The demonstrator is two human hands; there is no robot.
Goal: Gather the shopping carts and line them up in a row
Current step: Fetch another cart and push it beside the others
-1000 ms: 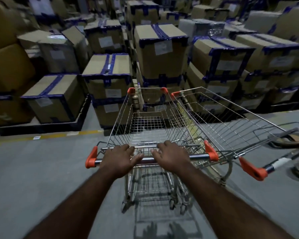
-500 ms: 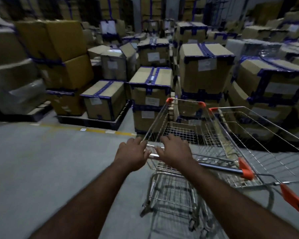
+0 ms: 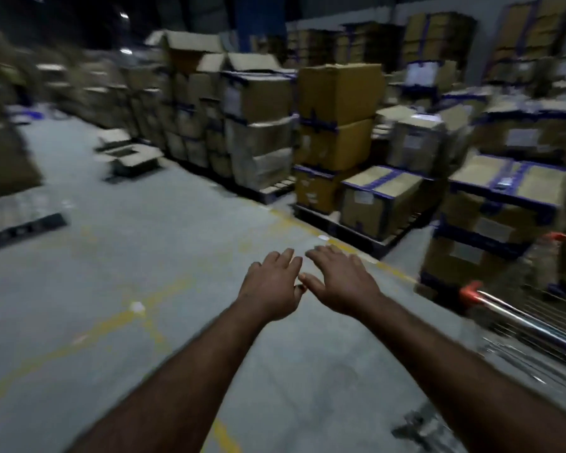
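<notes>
A wire shopping cart [image 3: 530, 322] with a chrome handle bar and orange end caps shows only partly at the right edge, blurred. My left hand [image 3: 270, 287] and my right hand [image 3: 339, 282] float side by side over the bare grey floor, left of the cart and apart from it. Both hands are open with fingers spread and hold nothing. The rest of the cart is cut off by the frame edge.
Stacks of cardboard boxes [image 3: 337, 116] with blue tape stand on pallets [image 3: 366, 237] across the back and right. An opened flat box [image 3: 128, 155] lies on the floor at mid left. Yellow lines [image 3: 111, 322] mark the concrete floor. More boxes [image 3: 4, 158] stand far left.
Both hands have let go of the cart's handle. The view has swung left, so the cart now sits at the right edge and open floor lies below my hands.
</notes>
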